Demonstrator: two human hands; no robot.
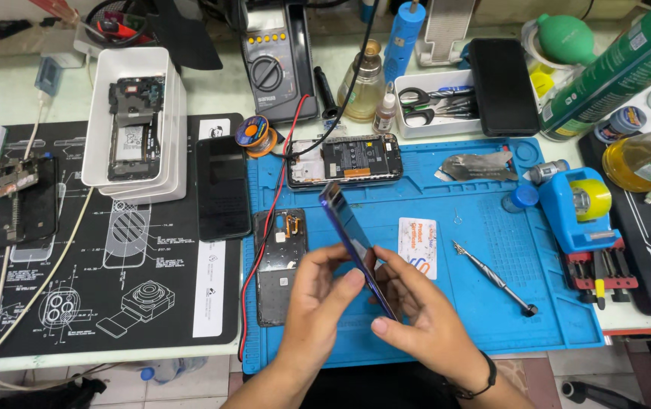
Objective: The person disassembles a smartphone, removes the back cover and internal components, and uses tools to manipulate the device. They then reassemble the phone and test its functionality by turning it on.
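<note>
Clearly, a slim purple phone is held edge-on above the blue work mat, tilted so that its far end rises toward the back of the bench; held this way, its thin side is turned up to the camera, which seems to suit work along the seam. It is clasped from both sides: the left hand is closed on its near left edge with the thumb laid against the side, and the right hand is closed on the lower end, fingertips pressed to the edge. A white card is laid on the mat just beyond the right hand, and a metal pick tool is set well clear to the right, both kept within reach. A removed dark back cover is left flat beside the left hand, and an opened phone body with red and black leads is placed further back. A white tray of parts and a dark phone are set on the black mat to the left. The phone's face cannot be made out at this angle, its lower end is hidden by the fingers, and whether anything is slipped into the seam cannot be told
</note>
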